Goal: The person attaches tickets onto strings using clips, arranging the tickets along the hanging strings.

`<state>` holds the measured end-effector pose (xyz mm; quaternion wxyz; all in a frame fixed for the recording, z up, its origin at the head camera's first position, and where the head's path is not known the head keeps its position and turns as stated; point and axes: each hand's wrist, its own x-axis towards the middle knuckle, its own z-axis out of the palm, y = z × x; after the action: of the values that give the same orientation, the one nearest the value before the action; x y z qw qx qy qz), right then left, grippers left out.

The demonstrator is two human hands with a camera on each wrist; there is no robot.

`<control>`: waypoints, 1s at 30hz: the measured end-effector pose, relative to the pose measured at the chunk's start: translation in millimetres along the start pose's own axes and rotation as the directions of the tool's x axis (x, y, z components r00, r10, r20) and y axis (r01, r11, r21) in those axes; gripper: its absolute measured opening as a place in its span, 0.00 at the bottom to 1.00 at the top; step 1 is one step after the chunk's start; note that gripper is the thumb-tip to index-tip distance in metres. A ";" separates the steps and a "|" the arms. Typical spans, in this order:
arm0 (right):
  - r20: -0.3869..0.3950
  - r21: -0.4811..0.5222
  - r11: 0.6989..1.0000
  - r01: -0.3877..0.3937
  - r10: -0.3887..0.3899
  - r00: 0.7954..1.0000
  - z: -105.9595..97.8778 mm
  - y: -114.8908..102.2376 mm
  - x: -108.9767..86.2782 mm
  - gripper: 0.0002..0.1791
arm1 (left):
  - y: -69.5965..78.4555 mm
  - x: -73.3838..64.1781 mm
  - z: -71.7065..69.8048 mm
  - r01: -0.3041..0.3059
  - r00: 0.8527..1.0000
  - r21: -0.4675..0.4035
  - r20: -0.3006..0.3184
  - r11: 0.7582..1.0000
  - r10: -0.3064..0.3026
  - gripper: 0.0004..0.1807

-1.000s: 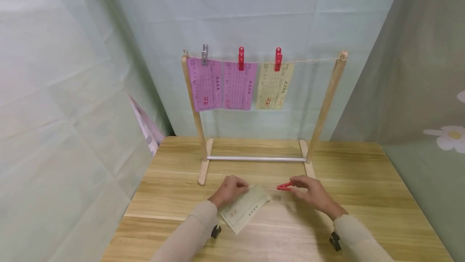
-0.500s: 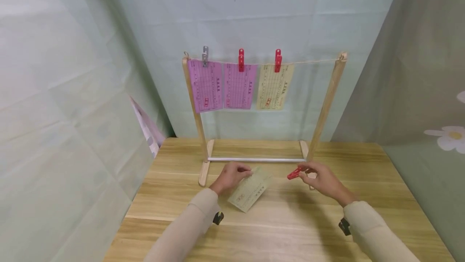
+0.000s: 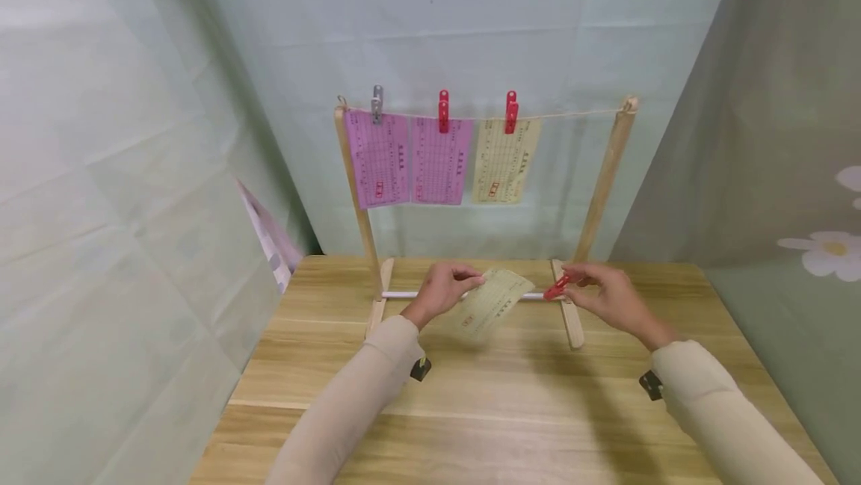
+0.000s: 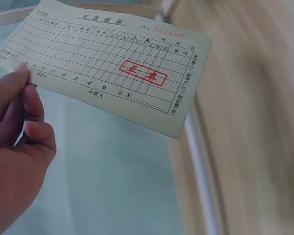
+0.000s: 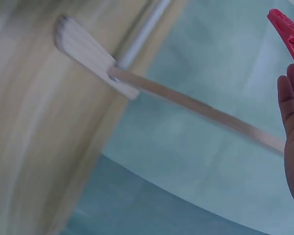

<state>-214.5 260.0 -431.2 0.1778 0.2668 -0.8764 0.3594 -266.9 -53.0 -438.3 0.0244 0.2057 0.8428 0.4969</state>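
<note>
My left hand (image 3: 442, 291) pinches a pale yellow receipt slip (image 3: 496, 300) by one edge, raised above the table in front of the rack. Printed lines and a red box stamp show on the slip (image 4: 112, 63) in the left wrist view. Between the thumb and fingers of my right hand (image 3: 608, 300) is a red clothespin (image 3: 557, 287), held off to the right of the slip. On the string (image 3: 578, 113) of the wooden rack hang a purple slip (image 3: 382, 160) under a grey clothespin (image 3: 377, 105), another purple slip (image 3: 440, 162) and a yellow slip (image 3: 504, 162) under red clothespins.
The rack's right post (image 3: 604, 186) and foot (image 3: 572, 320) stand close by my right hand. A white crossbar (image 3: 403, 294) runs low between the feet. Pale cloth (image 3: 511, 14) hangs behind the wooden table (image 3: 471, 425).
Both hands have risen and moved forward and to the right, toward the rack. The yellow slip has been lifted off the table, and the red clothespin has travelled up with the right hand.
</note>
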 end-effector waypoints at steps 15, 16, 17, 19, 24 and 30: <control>-0.056 -0.015 0.998 0.067 -0.068 0.996 -39.0 -14.9 33.2 0.21 | 44.2 32.9 -14.0 -0.045 0.999 0.000 -0.025 0.999 0.045 0.10; -0.064 -0.036 0.996 0.083 -0.085 0.994 -41.1 -15.4 35.4 0.21 | 46.3 34.6 -14.5 -0.046 0.999 0.002 -0.026 0.999 0.047 0.10; -0.068 -0.048 0.994 0.094 -0.097 0.993 -43.6 -16.3 38.0 0.21 | 48.2 36.4 -14.9 -0.048 0.998 0.006 -0.028 0.999 0.048 0.10; -0.068 -0.078 0.991 0.105 -0.111 0.992 -49.4 -19.4 44.6 0.21 | 52.6 39.2 -15.9 -0.056 0.998 0.011 -0.032 0.998 0.057 0.10; -0.032 -0.120 0.989 0.081 -0.085 0.996 -67.3 -33.8 65.1 0.20 | 65.4 44.4 -20.7 -0.066 0.997 0.016 -0.035 0.998 0.067 0.10; -0.032 -0.152 0.985 0.076 -0.082 0.996 -88.6 -50.6 85.7 0.21 | 83.3 54.4 -27.9 -0.099 0.993 0.015 -0.055 0.995 0.100 0.10</control>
<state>-241.8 264.8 -300.9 0.2281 0.2803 -0.8862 0.2899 -296.6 -20.7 -344.7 -0.0251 0.2338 0.8347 0.4979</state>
